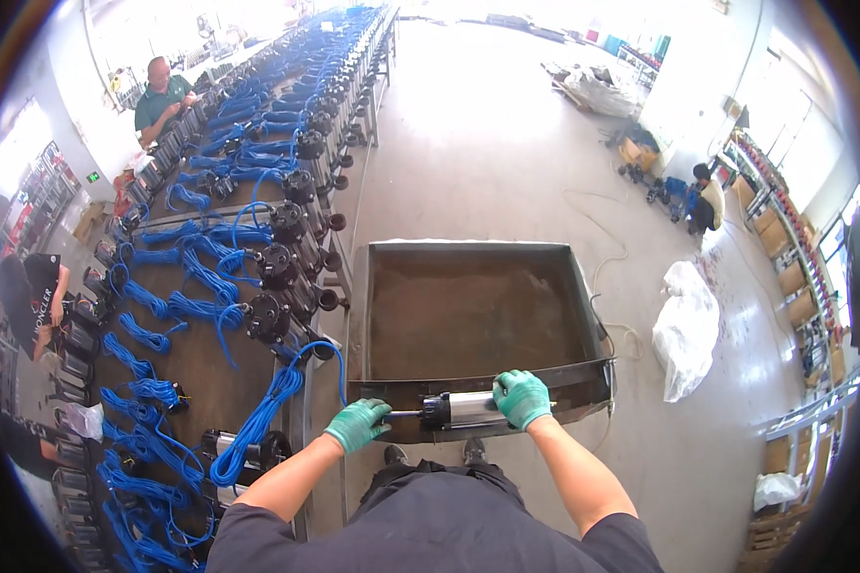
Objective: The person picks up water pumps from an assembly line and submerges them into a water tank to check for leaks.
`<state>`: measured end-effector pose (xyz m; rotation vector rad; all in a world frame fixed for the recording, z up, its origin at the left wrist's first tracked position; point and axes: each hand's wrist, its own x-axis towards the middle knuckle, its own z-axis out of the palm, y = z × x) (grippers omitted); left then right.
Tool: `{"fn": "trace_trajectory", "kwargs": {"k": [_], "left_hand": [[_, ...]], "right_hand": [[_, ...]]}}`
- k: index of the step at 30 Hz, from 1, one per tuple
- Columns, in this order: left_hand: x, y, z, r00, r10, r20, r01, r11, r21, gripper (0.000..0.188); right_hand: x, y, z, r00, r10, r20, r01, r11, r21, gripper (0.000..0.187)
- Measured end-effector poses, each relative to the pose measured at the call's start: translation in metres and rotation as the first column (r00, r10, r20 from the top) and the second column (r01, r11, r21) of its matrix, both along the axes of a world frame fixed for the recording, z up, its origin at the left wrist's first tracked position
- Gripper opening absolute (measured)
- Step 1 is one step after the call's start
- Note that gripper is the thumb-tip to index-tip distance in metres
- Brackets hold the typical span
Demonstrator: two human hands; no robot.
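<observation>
A silver cylindrical motor (476,408) with a black ribbed end lies sideways along the near edge of a metal tank (470,246). My right hand (523,399), in a green glove, is wrapped over the right end of the silver body. At the black end, my gloved left hand (358,424) closes on a thin dark rod (404,413) that points into the motor; whether the rod is part of it or a separate tool, I cannot tell. A blue cable bundle (263,427) hangs at the left, and its loop drops behind my left hand.
On the left, a long bench (177,382) carries rows of black-and-silver motors (269,317) and coiled blue cables (201,272). Two people (162,103) stand along its far side; another person (707,199) crouches at the right. A white plastic bag (688,329) lies on the floor.
</observation>
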<state>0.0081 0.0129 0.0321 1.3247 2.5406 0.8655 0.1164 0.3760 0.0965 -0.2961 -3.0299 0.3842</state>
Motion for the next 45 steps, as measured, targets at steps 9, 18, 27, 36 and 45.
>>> {"fn": "trace_trajectory", "kwargs": {"k": [9, 18, 27, 36, 45], "left_hand": [[-0.019, 0.025, -0.015, -0.189, 0.396, 0.899, -0.428, 0.791, -0.438, 0.039], [-0.003, 0.000, -0.023, 0.996, 0.005, -0.086, 0.012, 0.981, 0.192, 0.037], [0.005, 0.017, -0.010, 0.260, 0.452, 0.853, -0.457, 0.836, -0.304, 0.041], [-0.008, 0.012, -0.010, 0.185, 0.373, 0.909, -0.394, 0.875, -0.279, 0.031], [0.011, 0.006, -0.022, 0.761, 0.194, 0.619, -0.427, 0.868, 0.252, 0.026]], "right_hand": [[-0.003, 0.000, 0.002, 0.999, 0.015, 0.030, -0.014, 1.000, -0.023, 0.022], [-0.001, 0.001, -0.001, 0.999, 0.026, -0.026, -0.027, 1.000, -0.012, 0.019], [0.000, 0.003, -0.004, 1.000, 0.029, -0.005, -0.030, 0.999, -0.019, 0.019], [-0.001, 0.003, 0.001, 0.998, 0.054, -0.009, -0.054, 0.998, -0.016, 0.022], [0.001, -0.001, 0.004, 1.000, -0.006, 0.019, 0.007, 0.999, -0.045, 0.018]]}}
